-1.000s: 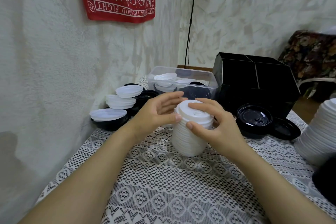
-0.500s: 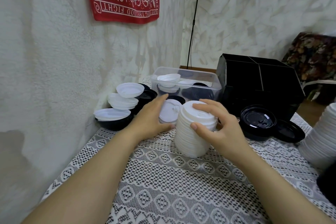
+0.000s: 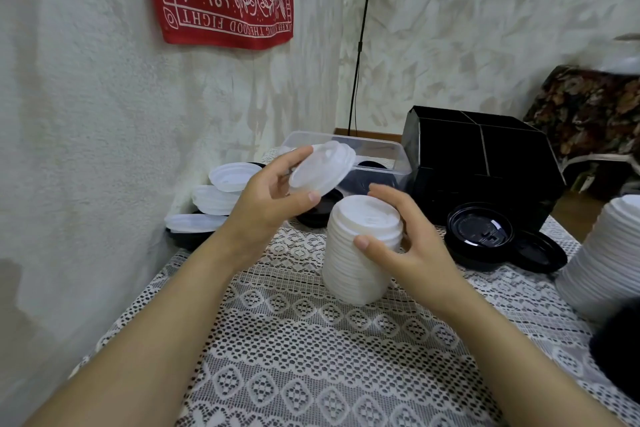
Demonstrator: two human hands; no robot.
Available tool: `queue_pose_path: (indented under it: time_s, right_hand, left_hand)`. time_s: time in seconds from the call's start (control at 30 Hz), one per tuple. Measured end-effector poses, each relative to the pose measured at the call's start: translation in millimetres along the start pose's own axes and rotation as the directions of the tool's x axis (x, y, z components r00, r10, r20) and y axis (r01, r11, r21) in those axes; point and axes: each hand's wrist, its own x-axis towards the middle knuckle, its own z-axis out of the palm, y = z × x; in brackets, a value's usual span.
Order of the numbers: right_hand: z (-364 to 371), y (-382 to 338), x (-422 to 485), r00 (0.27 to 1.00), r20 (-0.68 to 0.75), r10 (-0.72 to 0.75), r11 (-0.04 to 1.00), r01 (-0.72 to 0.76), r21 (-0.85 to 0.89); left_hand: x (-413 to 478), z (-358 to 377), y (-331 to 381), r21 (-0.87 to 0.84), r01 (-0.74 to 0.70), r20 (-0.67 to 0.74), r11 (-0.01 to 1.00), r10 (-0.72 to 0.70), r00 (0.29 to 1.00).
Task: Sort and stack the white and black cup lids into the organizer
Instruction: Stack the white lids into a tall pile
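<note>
Here the left hand (image 3: pixel 266 204) pinches a tilted white lid (image 3: pixel 322 168) just up-left of the stack of white lids (image 3: pixel 360 263), which the right hand (image 3: pixel 408 250) grips on the tabletop (image 3: pixel 311 357); set down askew, it could jam or tip that stack.

Both forearms are bare and reach in from the near edge of the table (image 3: pixel 311 374). The left hand (image 3: pixel 273 198) is held higher, thumb and fingers pinching one white lid (image 3: pixel 322 168) by its rim. The right hand (image 3: pixel 405 246) is lower, thumb and fingers curled round the top of the white lid stack (image 3: pixel 356 270).
</note>
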Motion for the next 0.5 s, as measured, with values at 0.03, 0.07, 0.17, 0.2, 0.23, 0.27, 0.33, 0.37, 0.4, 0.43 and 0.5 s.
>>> queue_pose_path:
  time_s: [0.03, 0.07, 0.17, 0.2, 0.23, 0.27, 0.33, 0.37, 0.4, 0.43, 0.5]
  right_hand:
    - [-1, 0, 1, 1.0, 0.01, -0.009, 0.999, 0.008, 0.047]
    - [-1, 0, 1, 0.999, 0.013, -0.031, 0.995, 0.03, 0.097]
    - [-4, -7, 3, 0.993, 0.005, -0.118, 0.968, 0.114, 0.224]
    - [-4, -10, 3, 0.99, -0.007, -0.143, 0.954, 0.14, 0.264]
    - [-5, -12, 3, 0.986, -0.031, -0.166, 0.942, 0.167, 0.292]
    - [-6, -14, 2, 0.982, -0.059, -0.182, 0.933, 0.191, 0.303]
    - [-8, -16, 4, 0.974, -0.129, -0.185, 0.927, 0.217, 0.307]
    - [-10, -16, 4, 0.971, -0.161, -0.177, 0.925, 0.22, 0.311]
    - [-11, -15, 5, 0.967, -0.189, -0.17, 0.925, 0.223, 0.308]
    - [-13, -14, 6, 0.964, -0.211, -0.164, 0.93, 0.222, 0.293]
    - [-17, -11, 7, 0.962, -0.229, -0.146, 0.939, 0.208, 0.273]
  left_hand:
    - [-1, 2, 1, -0.043, 0.005, 0.043, 0.999, -0.003, 0.999]
    - [-3, 5, 2, -0.071, 0.009, 0.088, 0.997, -0.003, 0.996]
    - [-6, 12, 3, -0.069, 0.016, 0.193, 0.997, -0.002, 0.981]
    - [-7, 14, 3, -0.057, 0.01, 0.21, 0.998, 0.002, 0.978]
    - [-7, 15, 4, -0.058, 0.007, 0.215, 0.998, 0.005, 0.977]
    - [-7, 16, 4, -0.071, 0.003, 0.206, 0.997, 0.012, 0.978]
    - [-6, 17, 5, -0.109, -0.013, 0.153, 0.994, 0.03, 0.988]
    - [-5, 17, 5, -0.124, -0.021, 0.116, 0.992, 0.036, 0.993]
    - [-4, 16, 3, -0.135, -0.029, 0.08, 0.99, 0.04, 0.996]
    - [-3, 16, 3, -0.142, -0.033, 0.05, 0.989, 0.041, 0.998]
    - [-2, 17, 0, -0.135, -0.03, 0.023, 0.99, 0.033, 0.999]
